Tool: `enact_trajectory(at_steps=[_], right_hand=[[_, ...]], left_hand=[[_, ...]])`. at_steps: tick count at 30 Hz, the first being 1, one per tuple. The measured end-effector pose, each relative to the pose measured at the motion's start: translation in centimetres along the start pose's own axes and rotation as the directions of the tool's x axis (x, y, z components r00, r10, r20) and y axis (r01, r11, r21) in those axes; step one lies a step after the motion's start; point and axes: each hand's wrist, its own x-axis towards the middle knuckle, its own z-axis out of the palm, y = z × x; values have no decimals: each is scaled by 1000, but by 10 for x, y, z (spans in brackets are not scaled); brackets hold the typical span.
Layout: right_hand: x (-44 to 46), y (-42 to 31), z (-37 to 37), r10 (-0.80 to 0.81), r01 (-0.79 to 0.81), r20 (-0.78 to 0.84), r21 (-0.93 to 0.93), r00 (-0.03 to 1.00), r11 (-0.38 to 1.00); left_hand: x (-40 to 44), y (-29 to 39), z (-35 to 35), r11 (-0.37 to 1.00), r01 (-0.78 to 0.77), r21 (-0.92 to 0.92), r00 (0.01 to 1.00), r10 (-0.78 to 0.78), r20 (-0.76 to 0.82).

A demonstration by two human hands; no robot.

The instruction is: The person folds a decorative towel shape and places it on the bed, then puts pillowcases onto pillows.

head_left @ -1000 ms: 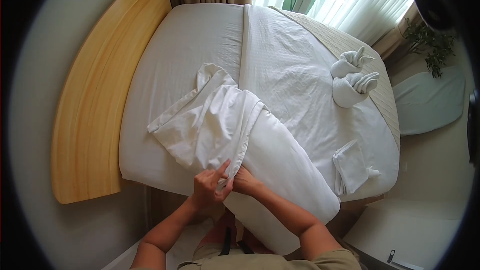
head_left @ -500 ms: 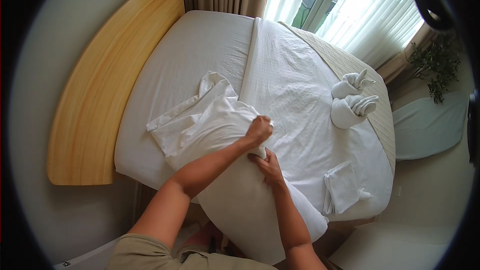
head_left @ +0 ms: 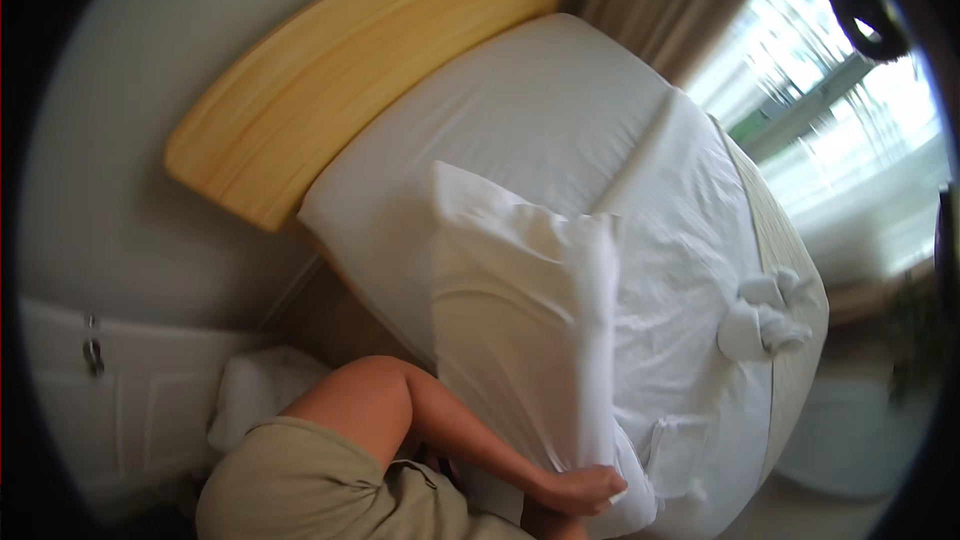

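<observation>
While left hand (head_left: 588, 488) is clenched on pillowcase (head_left: 510, 310) edge, bottom centre, right forearm (head_left: 556, 525) shows below; right hand hidden, I cannot tell its hold. Pillowcase white, creased, one upper corner pointed. White pillow (head_left: 637, 502) end shows past its lower edge; how much inside, I cannot tell. Pillowcase reaches up from fist to frame centre, over bed (head_left: 500, 120).

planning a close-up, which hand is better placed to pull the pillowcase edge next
Probably the left: the left hand is closed at the lower edge of the pillowcase, in plain view. The right arm shows partly below it, its grip unclear.
</observation>
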Motion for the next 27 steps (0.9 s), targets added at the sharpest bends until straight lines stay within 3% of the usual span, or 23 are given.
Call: enact_trajectory(at_steps=[1, 2, 3, 4, 6, 7, 8, 10, 11, 12, 14, 16, 20, 22, 23, 25, 26, 27], right_hand=[[1, -3, -10, -5, 5, -13, -14, 1000, 1000], [5, -8, -17, -8, 8, -16, -32, 1000, 999], [12, -13, -22, -14, 14, -9, -54, 1000, 998], [21, -18, -22, -17, 17, -1, -71, 1000, 997], [38, -27, -13, -18, 22, 33, -110, 999, 994], [47, -29, -6, -23, 30, 56, -127, 998, 991], [53, -31, 4, -21, 34, 88, -150, 996, 988], [65, -27, 33, -5, 41, 188, -187, 982, 981], [70, -27, 55, 4, 51, 258, -202, 966, 978], [73, -23, 71, 17, 50, 305, -211, 952, 976], [77, -12, 102, 63, 32, 384, -235, 921, 971], [82, -10, 123, 78, 34, 439, -241, 895, 970], [82, -28, 115, 61, 58, 451, -245, 891, 968], [78, -42, 101, 28, 84, 429, -241, 903, 967], [78, -52, 95, 4, 105, 422, -234, 906, 967], [75, -72, 89, -57, 153, 407, -208, 912, 966], [74, -87, 87, -101, 187, 398, -184, 912, 965], [72, -102, 88, -137, 213, 389, -159, 911, 964]], left_hand=[[-3, 9, -3, 994, -11, 108, 999, 7, 36], [-4, -1, 5, 995, 36, 96, 996, -28, -84], [-1, -18, 20, 986, -115, 117, 936, 147, -319], [5, -31, 23, 948, -249, 197, 798, 316, -513], [-3, -39, -36, 904, -205, 375, 814, 370, -447], [-7, -68, -54, 761, 63, 646, 713, 419, -562], [-16, -103, -66, 529, 364, 767, 605, 492, -626], [-43, -139, -105, 595, 561, 575, 524, 282, -804], [-44, -162, -129, 648, 555, 522, 486, 257, -835], [-31, -179, -147, 702, 523, 483, 481, 225, -848], [-11, -188, -169, 929, 295, 222, 333, 118, -935], [9, -175, -172, 949, 214, 230, 82, 217, -973], [24, -125, -122, 896, 134, 424, 246, 385, -890], [18, -95, -110, 895, 105, 434, 527, 320, -787], [14, -87, -105, 894, 101, 436, 523, 325, -788], [8, -78, -104, 817, 181, 548, 673, 303, -675], [4, -73, -107, 809, 178, 560, 672, 316, -670], [1, -69, -108, 700, 192, 687, 564, 494, -661]])
